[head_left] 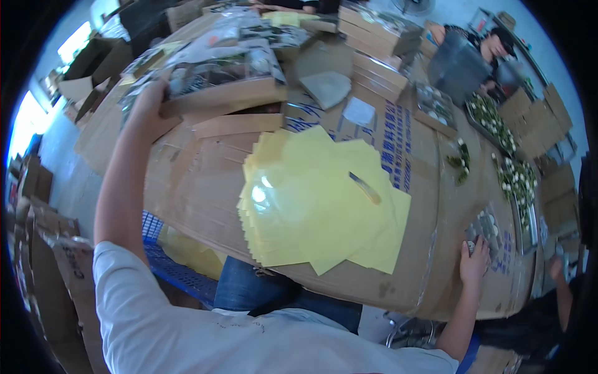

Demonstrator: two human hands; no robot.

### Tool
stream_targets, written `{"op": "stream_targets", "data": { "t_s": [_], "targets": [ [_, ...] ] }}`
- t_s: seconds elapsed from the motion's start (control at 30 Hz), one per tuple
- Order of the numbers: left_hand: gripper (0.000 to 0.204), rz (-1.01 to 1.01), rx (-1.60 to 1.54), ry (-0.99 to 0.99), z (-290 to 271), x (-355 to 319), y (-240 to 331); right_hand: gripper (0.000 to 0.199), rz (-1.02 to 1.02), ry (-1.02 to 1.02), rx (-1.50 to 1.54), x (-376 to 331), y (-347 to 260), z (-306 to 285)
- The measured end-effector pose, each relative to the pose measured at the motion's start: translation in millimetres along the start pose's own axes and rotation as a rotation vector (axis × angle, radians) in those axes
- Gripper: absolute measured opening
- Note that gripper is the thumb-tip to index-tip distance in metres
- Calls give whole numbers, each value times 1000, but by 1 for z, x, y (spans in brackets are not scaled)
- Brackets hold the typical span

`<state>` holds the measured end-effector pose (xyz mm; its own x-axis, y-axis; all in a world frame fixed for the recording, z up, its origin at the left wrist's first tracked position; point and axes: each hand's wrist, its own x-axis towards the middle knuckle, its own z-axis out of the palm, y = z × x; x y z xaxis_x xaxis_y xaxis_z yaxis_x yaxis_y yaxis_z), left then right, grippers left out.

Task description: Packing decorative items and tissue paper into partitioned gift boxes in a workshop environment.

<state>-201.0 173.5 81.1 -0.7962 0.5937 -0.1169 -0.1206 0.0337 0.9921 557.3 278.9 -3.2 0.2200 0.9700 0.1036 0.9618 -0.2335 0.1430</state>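
Observation:
My left hand [148, 100] reaches far out to the left and grips the near corner of a shallow cardboard tray [224, 93] filled with clear packs of small greenish items. My right hand [474, 262] rests at the table's right edge, fingers on a clear blister pack [486, 227] of small round pieces. Between my hands lies a fanned stack of glossy yellow sheets [317, 199] on the cardboard-covered table [199, 181], with a small blade-like tool [364, 187] lying on top of the sheets.
Stacked flat cardboard trays [374, 56] stand at the back. Metal trays of green and white pieces [517, 181] run along the right side. A person in dark clothes [492, 50] works at the far right. A blue crate [180, 274] sits below the table, boxes [43, 237] at left.

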Motion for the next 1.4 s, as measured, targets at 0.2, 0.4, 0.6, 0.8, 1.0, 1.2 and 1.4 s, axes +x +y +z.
{"op": "stream_targets", "data": {
  "t_s": [0.2, 0.4, 0.6, 0.8, 1.0, 1.2, 1.4],
  "targets": [
    [23, 107, 213, 53, -26, 104, -13, 54, -228, 129, 320, -80, 43, -4],
    [45, 798, 310, 226, -15, 86, -8, 32, -28, 351, 535, -125, 105, 11],
    [39, 1203, 529, 226, 39, -62, -34, 51, 509, 151, 1080, -113, 136, 76],
    [39, 1528, 762, -34, 44, -167, -77, 60, 865, -79, 1548, -186, 66, 39],
    [30, 1365, 617, -364, 59, -194, -112, 31, 785, 177, 2008, -228, 50, 47],
    [26, 1269, 466, -690, 62, -236, -106, 37, 365, 188, 2032, -250, 15, -18],
    [85, 343, -67, -1197, 87, -285, -114, 61, -24, -219, 2165, -241, -60, -27]
  ]
}}
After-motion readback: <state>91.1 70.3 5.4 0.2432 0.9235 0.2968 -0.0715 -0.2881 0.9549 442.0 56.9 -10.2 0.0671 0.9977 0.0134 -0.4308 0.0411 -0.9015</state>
